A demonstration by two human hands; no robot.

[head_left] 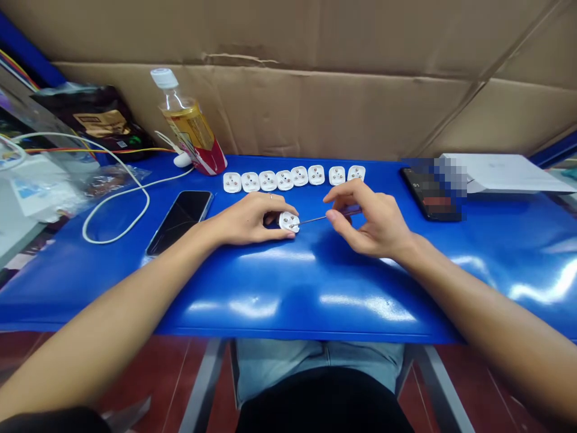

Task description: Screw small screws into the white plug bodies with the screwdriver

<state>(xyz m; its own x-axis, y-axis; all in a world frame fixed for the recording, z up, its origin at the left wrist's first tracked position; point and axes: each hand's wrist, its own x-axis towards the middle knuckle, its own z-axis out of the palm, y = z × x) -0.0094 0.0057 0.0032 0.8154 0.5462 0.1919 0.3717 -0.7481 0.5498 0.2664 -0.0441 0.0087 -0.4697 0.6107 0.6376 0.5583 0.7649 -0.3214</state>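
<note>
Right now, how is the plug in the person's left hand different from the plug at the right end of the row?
The white plug is held by the left hand, while the end plug lies in the row on the blue table. The screwdriver in the right hand reaches the held plug, but nothing touches the end plug. Both are white with metal parts.

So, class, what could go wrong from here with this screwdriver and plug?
The screwdriver in the right hand could slip off the plug and jab the left hand holding it. An elbow or sleeve might also knock the row of plugs, or the tool could scratch the phone.
</note>
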